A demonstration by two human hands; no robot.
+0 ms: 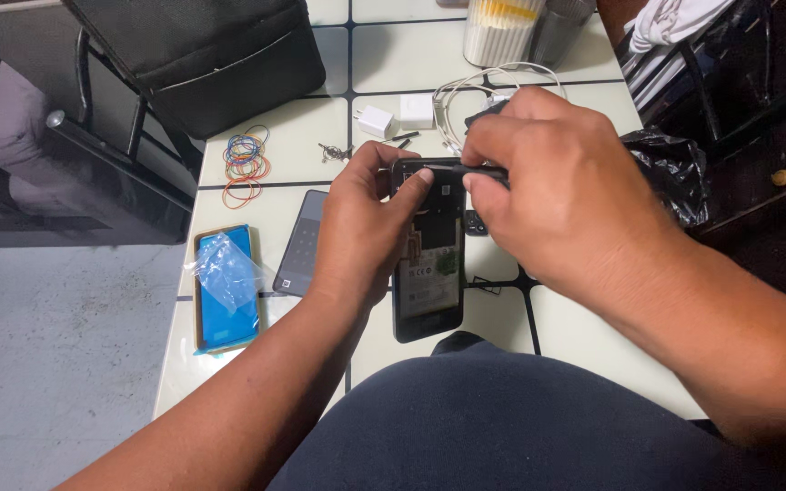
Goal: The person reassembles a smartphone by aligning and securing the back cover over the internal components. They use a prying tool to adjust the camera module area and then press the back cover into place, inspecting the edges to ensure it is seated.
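Our left hand [357, 227] grips the opened phone [429, 273]; right hand [557, 182] pinches a black tool [466, 169]. Rubber bands [246, 165], chargers [398, 115] crowd the counter [502, 327].

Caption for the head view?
Left hand steadies an opened phone while right hand works a thin dark tool at its top.

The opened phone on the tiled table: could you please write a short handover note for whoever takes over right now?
Left hand grips the opened phone by its upper edge, back cover off, circuitry exposed.
Right hand holds a thin black tool against the phone's top end.
Nearby on the table: second phone, blue-backed part, rubber bands, small screws.
Done: back removed. Left: internals still in place.
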